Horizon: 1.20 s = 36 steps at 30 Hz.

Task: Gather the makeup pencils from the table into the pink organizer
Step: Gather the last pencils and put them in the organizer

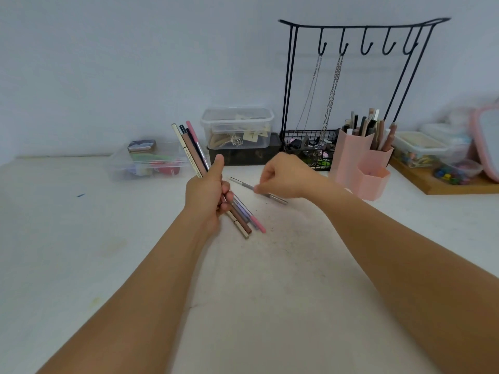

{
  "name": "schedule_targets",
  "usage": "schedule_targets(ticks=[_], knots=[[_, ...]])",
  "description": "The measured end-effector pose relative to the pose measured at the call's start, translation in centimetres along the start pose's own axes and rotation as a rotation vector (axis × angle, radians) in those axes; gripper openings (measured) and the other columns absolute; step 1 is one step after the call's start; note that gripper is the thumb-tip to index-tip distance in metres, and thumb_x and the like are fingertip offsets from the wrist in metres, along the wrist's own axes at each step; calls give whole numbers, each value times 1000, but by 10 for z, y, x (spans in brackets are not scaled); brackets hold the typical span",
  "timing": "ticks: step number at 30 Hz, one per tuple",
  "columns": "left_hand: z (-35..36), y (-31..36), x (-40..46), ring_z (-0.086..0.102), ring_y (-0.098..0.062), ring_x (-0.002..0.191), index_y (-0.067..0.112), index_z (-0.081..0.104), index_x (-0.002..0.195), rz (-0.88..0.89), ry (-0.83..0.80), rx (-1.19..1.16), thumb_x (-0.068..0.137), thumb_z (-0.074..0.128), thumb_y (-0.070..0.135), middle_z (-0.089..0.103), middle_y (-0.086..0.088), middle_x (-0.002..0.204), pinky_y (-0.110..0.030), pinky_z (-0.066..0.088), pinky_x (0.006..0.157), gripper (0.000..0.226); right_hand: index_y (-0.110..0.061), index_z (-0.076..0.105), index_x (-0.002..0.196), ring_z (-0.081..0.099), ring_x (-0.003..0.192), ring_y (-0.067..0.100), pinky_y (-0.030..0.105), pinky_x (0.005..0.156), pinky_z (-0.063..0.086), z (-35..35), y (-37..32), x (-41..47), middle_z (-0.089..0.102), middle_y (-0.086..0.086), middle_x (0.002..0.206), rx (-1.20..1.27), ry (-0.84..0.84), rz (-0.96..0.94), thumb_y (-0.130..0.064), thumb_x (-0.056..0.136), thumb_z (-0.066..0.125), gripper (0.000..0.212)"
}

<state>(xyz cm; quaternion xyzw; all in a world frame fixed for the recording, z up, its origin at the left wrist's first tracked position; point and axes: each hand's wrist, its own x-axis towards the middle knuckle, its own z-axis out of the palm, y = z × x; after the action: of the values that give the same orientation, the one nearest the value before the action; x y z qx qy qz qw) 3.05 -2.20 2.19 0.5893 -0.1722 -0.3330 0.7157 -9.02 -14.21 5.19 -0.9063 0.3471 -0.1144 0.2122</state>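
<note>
My left hand (209, 193) grips a bundle of several makeup pencils (192, 147), cream, brown, black and pink, held slanted above the white table (81, 238), their tops pointing up and left. My right hand (283, 175) pinches a slim grey pencil (240, 182) near its middle, just over the table surface. The pink organizer (351, 155), made of hexagonal cups, stands to the right of my right hand. Its taller cups hold several pencils and brushes; the low front cup (374, 182) looks empty.
A black wire jewellery stand (359, 76) with hanging chains rises behind the organizer. Clear plastic boxes (237, 128) sit at the back by the wall, one low box (148, 163) at the left. A wooden tray (442, 184) with containers lies at the right.
</note>
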Motion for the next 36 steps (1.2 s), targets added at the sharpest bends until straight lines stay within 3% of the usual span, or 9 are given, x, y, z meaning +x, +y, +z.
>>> schedule_targets(ticks=[3, 6, 9, 13, 17, 23, 28, 32, 36], knots=[[0, 0, 0, 34, -11, 43, 18, 43, 66, 13, 66, 63, 95, 64, 50, 37, 5, 45, -22, 29, 37, 48, -5, 77, 91, 73, 89, 28, 46, 83, 61, 5, 3, 0, 77, 12, 94, -110, -67, 82, -34, 81, 81, 31], [1, 1, 1, 28, -12, 47, 18, 48, 72, -24, 88, 75, 96, 64, 46, 35, 3, 54, -23, 26, 40, 41, 1, 74, 97, 72, 95, 31, 46, 87, 60, 7, 3, 0, 76, 16, 101, -137, -102, 88, -27, 84, 79, 31], [2, 1, 0, 28, -10, 44, 17, 58, 86, -37, 65, 64, 97, 62, 47, 34, 5, 48, -21, 26, 37, 32, 5, 72, 91, 67, 74, 26, 35, 73, 56, 2, 2, -1, 70, 14, 84, -81, -152, 116, -26, 88, 75, 31], [1, -1, 1, 27, -8, 37, 19, 48, 71, -74, -11, -50, 97, 61, 47, 32, 7, 44, -18, 22, 33, 40, -3, 73, 76, 61, 55, 13, 22, 55, 53, -11, -1, -4, 67, 6, 64, 449, -178, 68, -15, 90, 74, 18], [-1, -4, 2, 33, -9, 37, 21, 46, 67, -81, -82, -95, 98, 60, 49, 37, 5, 47, -18, 21, 34, 43, 1, 74, 90, 69, 61, 14, 21, 59, 56, -15, -18, -9, 72, 10, 72, 770, -183, -75, -11, 91, 71, 12], [1, -4, 0, 36, -7, 42, 19, 60, 77, -88, -194, -126, 99, 57, 51, 49, 3, 57, -18, 23, 32, 39, 1, 75, 93, 70, 63, 12, 20, 53, 52, -5, -38, -16, 77, 14, 81, 708, -68, -161, -11, 91, 72, 12], [2, -5, -3, 50, -10, 45, 15, 67, 95, -98, -227, -136, 98, 55, 55, 61, -2, 67, -20, 37, 36, 42, -6, 77, 84, 58, 49, 0, 17, 46, 44, 1, -39, -17, 68, -2, 58, 617, 35, -162, -14, 87, 76, 9], [2, -4, -4, 62, -16, 50, 10, 68, 102, -94, -259, -156, 102, 50, 51, 60, -5, 61, -32, 58, 55, 44, -2, 77, 88, 52, 42, -4, 11, 43, 40, 2, -37, -15, 61, -13, 48, 634, 77, -141, -13, 86, 78, 11], [3, -2, -8, 67, -18, 52, 11, 69, 106, -109, -257, -192, 103, 45, 54, 60, -6, 56, -31, 59, 53, 49, -1, 77, 89, 53, 41, -8, 5, 41, 37, 3, -35, -12, 59, -18, 43, 629, 77, -139, -13, 86, 79, 13]])
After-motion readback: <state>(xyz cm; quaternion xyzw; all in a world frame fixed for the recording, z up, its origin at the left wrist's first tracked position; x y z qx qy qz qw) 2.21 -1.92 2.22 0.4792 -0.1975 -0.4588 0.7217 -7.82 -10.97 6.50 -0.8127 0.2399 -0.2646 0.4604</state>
